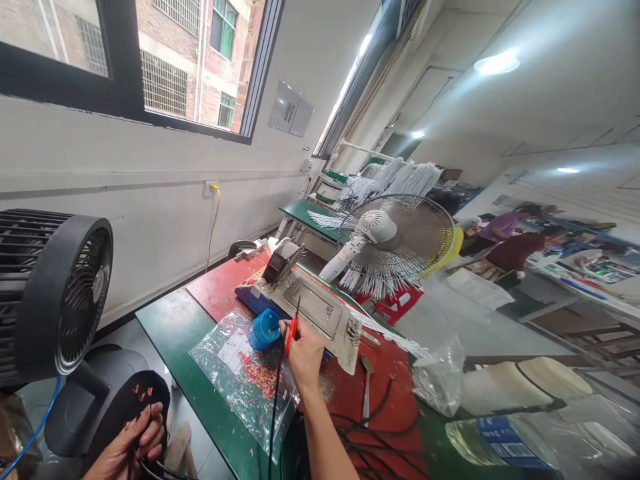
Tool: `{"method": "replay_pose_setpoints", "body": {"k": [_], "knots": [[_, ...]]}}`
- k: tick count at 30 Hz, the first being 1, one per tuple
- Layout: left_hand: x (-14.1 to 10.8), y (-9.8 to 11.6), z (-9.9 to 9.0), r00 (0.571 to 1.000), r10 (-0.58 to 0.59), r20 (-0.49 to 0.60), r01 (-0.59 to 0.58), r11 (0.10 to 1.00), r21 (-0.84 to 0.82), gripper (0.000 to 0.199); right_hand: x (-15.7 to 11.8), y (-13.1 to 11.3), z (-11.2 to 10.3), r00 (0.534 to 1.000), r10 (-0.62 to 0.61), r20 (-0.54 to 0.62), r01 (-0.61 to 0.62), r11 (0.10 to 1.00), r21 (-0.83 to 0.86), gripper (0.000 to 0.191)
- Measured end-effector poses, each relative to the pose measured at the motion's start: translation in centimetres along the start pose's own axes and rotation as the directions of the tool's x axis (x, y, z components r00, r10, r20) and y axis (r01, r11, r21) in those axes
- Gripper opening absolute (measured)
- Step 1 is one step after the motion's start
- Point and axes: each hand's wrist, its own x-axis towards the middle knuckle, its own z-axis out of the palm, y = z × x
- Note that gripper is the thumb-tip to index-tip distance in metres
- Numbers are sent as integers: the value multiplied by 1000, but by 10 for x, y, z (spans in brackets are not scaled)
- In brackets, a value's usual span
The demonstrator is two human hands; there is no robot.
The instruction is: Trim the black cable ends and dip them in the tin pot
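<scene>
My right hand (305, 353) is closed around a red-handled tool (291, 339) with a slim dark pointed tip, whose exact kind I cannot tell. A black cable (275, 407) runs up to the same fingers and hangs down from them. Just left of these fingers stands a blue cup (264, 329) on a clear plastic bag (220, 360) strewn with small red and yellow wire scraps (260, 375). At lower left, my left hand (140, 440) has its fingers pinched on dark cables (165, 471). Short orange-red ends (143, 391) show above its fingertips.
Behind my right hand sits a grey metal tray (320, 310) with small metal parts. More black cables (380, 443) and a spoon-like metal tool (367, 387) lie on the red mat. A black fan (60, 293) stands left, a white fan (390, 240) beyond, a large bottle (500, 440) right.
</scene>
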Motion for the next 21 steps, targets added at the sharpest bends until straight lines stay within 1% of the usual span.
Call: {"method": "replay_pose_setpoints", "body": {"k": [2,5,10,14,18,21], "knots": [[3,2,0,1000,-19,7,19,1000,23,27,-1,3,2,1000,5,5,-5,1000,-9,36],[6,2,-1,999,-38,-10,38,998,55,28,-1,5,4,1000,6,20,-6,1000,-7,36],[10,1,-6,998,-59,17,58,998,38,21,-1,5,2,999,-23,45,22,1000,22,35],[13,1,-8,996,-85,39,84,996,39,18,-1,2,-4,997,-65,46,63,997,44,33],[15,1,-14,994,-99,52,99,995,12,20,1,-3,-20,993,-114,4,114,993,35,32],[14,0,-17,993,-89,72,88,996,12,21,5,-6,-45,985,-148,-88,149,989,11,32]]}}
